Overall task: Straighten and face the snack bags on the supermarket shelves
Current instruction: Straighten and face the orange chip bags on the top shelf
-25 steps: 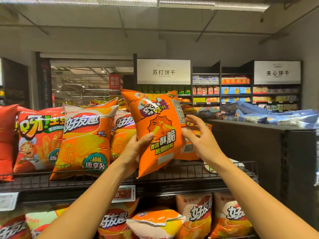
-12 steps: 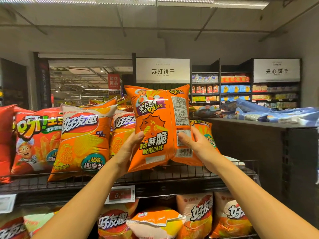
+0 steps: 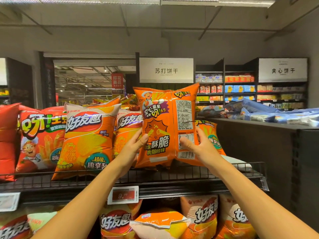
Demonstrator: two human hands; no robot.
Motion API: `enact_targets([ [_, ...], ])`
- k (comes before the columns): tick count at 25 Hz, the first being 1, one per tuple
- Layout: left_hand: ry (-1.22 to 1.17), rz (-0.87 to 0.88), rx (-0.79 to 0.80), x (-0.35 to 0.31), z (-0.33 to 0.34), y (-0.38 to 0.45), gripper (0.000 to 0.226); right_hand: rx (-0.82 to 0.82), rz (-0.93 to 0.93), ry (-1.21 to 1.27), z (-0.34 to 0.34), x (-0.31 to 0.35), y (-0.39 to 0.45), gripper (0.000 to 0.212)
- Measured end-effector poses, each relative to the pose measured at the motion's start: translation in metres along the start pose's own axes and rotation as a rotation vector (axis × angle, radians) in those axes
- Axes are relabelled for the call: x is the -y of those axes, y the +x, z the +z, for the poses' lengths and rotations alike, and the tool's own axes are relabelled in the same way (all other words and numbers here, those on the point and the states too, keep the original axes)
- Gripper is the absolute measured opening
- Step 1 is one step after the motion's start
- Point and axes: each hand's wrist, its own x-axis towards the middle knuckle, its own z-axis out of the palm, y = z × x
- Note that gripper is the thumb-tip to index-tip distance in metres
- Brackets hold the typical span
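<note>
An orange snack bag point(image 3: 165, 121) stands upright on the top wire shelf point(image 3: 155, 176), its back seam and nutrition label turned toward me. My left hand point(image 3: 133, 149) grips its lower left edge, thumb on the front. My right hand point(image 3: 198, 149) grips the lower right edge, thumb pressing near the barcode. Just behind it on the right stands another orange bag point(image 3: 211, 135). To the left stand two orange-and-white chip bags point(image 3: 88, 135) point(image 3: 126, 128) and a red bag point(image 3: 39, 137).
The shelf has a low wire front rail and a price tag point(image 3: 123, 194) below it. More chip bags point(image 3: 203, 219) fill the lower shelf. A dark cabinet point(image 3: 267, 152) with blue packs point(image 3: 259, 112) on top stands to the right. Biscuit shelves line the far wall.
Both hands have turned the orange bag from tilted to upright and lowered it onto the shelf. Its back label now faces me more squarely.
</note>
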Motion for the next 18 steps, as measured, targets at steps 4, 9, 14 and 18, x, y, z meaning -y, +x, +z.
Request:
enact_targets([
  [4,0.01,0.001,-0.044,-0.004,0.0,-0.003,0.09,0.047,0.0,0.01,-0.005,-0.001,0.001,0.081],
  [9,0.143,0.092,-0.104,-0.017,0.007,-0.011,0.121,0.067,-0.012,-0.062,-0.011,-0.005,0.005,0.076],
  [14,0.241,0.205,-0.162,-0.029,0.023,-0.016,0.091,0.053,-0.051,0.032,-0.019,-0.007,0.008,0.113],
  [18,0.42,0.249,-0.135,-0.038,0.032,-0.015,0.111,-0.064,-0.012,0.21,-0.028,-0.008,0.019,0.109],
])
